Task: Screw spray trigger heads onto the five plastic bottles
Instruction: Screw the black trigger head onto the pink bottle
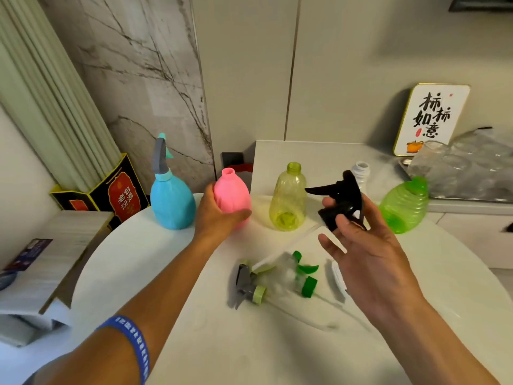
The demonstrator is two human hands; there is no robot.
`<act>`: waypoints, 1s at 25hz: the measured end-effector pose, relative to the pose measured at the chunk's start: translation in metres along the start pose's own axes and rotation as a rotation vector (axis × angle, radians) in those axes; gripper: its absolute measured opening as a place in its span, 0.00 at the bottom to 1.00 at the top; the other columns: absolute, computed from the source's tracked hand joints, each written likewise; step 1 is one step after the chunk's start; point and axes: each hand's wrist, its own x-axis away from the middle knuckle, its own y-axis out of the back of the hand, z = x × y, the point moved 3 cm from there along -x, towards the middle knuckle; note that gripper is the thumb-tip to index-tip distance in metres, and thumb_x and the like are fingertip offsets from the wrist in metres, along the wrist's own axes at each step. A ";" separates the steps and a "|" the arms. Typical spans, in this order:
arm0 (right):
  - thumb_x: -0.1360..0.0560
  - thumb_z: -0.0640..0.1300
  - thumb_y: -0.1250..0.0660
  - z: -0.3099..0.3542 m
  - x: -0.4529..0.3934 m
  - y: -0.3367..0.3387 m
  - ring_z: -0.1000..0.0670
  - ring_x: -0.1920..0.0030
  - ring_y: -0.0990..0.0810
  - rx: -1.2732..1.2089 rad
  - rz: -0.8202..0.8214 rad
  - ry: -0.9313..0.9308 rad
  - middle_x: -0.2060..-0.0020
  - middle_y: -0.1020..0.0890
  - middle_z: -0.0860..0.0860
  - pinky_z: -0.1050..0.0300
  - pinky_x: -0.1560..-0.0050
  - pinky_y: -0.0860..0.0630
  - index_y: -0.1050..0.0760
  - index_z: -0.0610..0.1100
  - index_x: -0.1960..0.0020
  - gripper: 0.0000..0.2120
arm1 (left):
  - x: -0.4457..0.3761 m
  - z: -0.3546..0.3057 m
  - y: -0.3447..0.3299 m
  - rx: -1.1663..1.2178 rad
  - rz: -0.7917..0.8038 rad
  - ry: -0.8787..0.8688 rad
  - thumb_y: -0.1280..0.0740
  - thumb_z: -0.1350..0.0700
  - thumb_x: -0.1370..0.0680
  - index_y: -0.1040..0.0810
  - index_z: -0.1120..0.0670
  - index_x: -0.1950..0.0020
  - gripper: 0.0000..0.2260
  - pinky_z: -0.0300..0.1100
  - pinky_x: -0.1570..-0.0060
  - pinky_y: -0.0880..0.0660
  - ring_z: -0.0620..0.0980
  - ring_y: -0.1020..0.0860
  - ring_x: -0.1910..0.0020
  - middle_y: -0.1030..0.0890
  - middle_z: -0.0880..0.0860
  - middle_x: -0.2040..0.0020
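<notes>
While left hand grips pink bottle, right hand holds black trigger head

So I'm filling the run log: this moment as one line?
left hand grips pink bottle | right hand holds black head | blue bottle capped | four necks open

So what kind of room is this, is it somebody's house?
Probably a home, perhaps a dining or kitchen corner. There is a round white table, a marble-look wall panel, a framed calligraphy picture leaning on a counter, and glass jars on a tray beside it.
</notes>
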 end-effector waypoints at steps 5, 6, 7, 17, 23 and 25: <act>0.33 0.35 0.30 0.009 -0.003 0.003 0.49 0.48 0.15 0.037 -0.070 0.101 0.51 0.13 0.46 0.49 0.48 0.27 0.28 0.49 0.31 0.31 | 0.007 -0.005 0.009 -0.055 -0.028 -0.128 0.17 0.47 0.41 0.37 0.49 0.28 0.47 0.48 0.51 0.25 0.55 0.29 0.37 0.30 0.53 0.32; 0.32 0.34 0.31 0.011 -0.003 0.004 0.48 0.48 0.15 0.034 -0.076 0.129 0.51 0.13 0.46 0.49 0.48 0.26 0.28 0.48 0.31 0.31 | 0.012 -0.010 0.012 -0.086 -0.037 -0.174 0.17 0.47 0.41 0.36 0.49 0.28 0.47 0.48 0.51 0.25 0.53 0.30 0.38 0.31 0.53 0.33; 0.32 0.33 0.32 0.014 -0.003 0.005 0.48 0.47 0.15 0.024 -0.084 0.165 0.51 0.13 0.45 0.49 0.47 0.24 0.29 0.46 0.30 0.31 | 0.018 -0.016 0.017 -0.131 -0.046 -0.230 0.17 0.46 0.42 0.36 0.49 0.29 0.47 0.47 0.51 0.25 0.51 0.31 0.39 0.32 0.53 0.34; 0.26 0.30 0.34 0.030 0.007 0.007 0.47 0.37 0.20 0.004 -0.080 0.433 0.48 0.14 0.50 0.50 0.41 0.21 0.36 0.46 0.26 0.31 | 0.097 -0.025 0.067 -0.606 0.021 -0.533 0.22 0.41 0.41 0.45 0.44 0.30 0.47 0.50 0.51 0.23 0.54 0.28 0.39 0.29 0.52 0.34; 0.25 0.27 0.36 0.013 0.010 -0.008 0.46 0.37 0.19 0.047 -0.067 0.396 0.49 0.13 0.49 0.51 0.40 0.22 0.34 0.46 0.27 0.30 | 0.107 -0.022 0.064 -0.708 0.021 -0.504 0.26 0.35 0.40 0.46 0.44 0.29 0.46 0.48 0.50 0.25 0.52 0.29 0.40 0.30 0.51 0.35; 0.24 0.26 0.37 0.018 0.010 -0.003 0.44 0.36 0.21 0.037 -0.090 0.426 0.48 0.14 0.49 0.50 0.39 0.22 0.35 0.45 0.26 0.30 | 0.106 -0.022 0.063 -0.733 0.016 -0.473 0.25 0.35 0.39 0.44 0.46 0.27 0.47 0.48 0.50 0.25 0.52 0.29 0.40 0.30 0.51 0.35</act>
